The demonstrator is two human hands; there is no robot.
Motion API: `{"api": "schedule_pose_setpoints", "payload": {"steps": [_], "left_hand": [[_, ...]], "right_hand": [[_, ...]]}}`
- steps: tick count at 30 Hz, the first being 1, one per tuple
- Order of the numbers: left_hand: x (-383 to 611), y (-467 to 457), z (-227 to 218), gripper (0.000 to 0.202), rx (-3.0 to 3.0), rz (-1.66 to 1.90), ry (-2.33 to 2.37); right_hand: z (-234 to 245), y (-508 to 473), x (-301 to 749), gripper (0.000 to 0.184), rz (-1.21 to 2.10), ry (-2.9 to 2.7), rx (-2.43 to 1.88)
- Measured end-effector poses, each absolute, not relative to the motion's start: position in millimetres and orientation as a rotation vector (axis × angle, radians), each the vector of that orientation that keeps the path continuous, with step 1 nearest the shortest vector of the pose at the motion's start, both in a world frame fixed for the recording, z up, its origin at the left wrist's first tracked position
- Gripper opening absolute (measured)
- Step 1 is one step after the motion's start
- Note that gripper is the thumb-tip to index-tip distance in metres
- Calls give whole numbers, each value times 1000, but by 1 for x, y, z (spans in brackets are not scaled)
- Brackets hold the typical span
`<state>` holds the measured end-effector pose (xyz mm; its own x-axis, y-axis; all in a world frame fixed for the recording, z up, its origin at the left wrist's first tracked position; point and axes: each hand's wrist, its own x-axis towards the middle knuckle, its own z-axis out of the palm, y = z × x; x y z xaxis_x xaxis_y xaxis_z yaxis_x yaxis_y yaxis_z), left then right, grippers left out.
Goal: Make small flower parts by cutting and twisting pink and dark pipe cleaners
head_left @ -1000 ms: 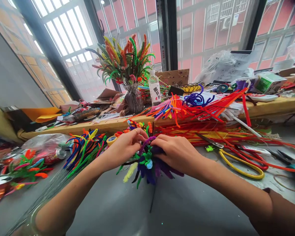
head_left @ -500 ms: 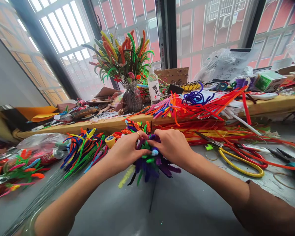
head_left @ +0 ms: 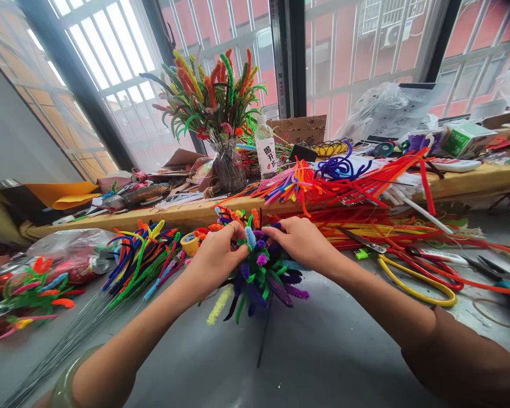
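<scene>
Between my hands is a bunch of fuzzy pipe cleaners (head_left: 261,280), mostly purple, blue and green, with a pale yellow tip at the lower left. A thin dark wire stem (head_left: 264,334) runs down from it over the grey table. My left hand (head_left: 221,255) is closed at the bunch's upper left, thumb and fingers pinched by a light blue tip. At the upper right, my right hand (head_left: 301,241) pinches among the purple pipe cleaners. The fingertips of both hands are partly hidden in the bunch.
Loose pipe cleaners (head_left: 142,258), yellow tape (head_left: 190,244) and long wires (head_left: 63,351) lie left. Scissors (head_left: 416,283) and pliers (head_left: 497,272) lie right. Behind, a wooden ledge (head_left: 195,216) holds a glass vase (head_left: 229,165) of pipe-cleaner stems and a bottle (head_left: 265,148).
My hands have moved apart slightly, the right one up and to the right. More of the bunch's middle shows, and the light blue tip now stands higher and further left.
</scene>
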<state>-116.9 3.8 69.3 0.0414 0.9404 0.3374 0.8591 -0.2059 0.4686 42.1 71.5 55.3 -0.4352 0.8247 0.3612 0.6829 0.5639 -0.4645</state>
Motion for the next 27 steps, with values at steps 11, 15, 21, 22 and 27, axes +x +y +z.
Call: {"api": "schedule_pose_setpoints", "payload": {"steps": [11,15,21,22,27], "left_hand": [[-129,-12,88,26,2318,511,1824],[-139,-13,99,30,2250,584,1723],[-135,3,117,26,2162,636,1746],[-133,8,119,26,2163,582,1747],[-119,36,116,25,2142,269,1663]], "right_hand": [[82,64,70,55,630,-2266,-866],[97,67,93,49,621,-2130,-835],[91,83,114,38,634,-2059,-888],[89,86,115,38,632,-2070,-903],[70,96,112,32,782,-2234,-997]]}}
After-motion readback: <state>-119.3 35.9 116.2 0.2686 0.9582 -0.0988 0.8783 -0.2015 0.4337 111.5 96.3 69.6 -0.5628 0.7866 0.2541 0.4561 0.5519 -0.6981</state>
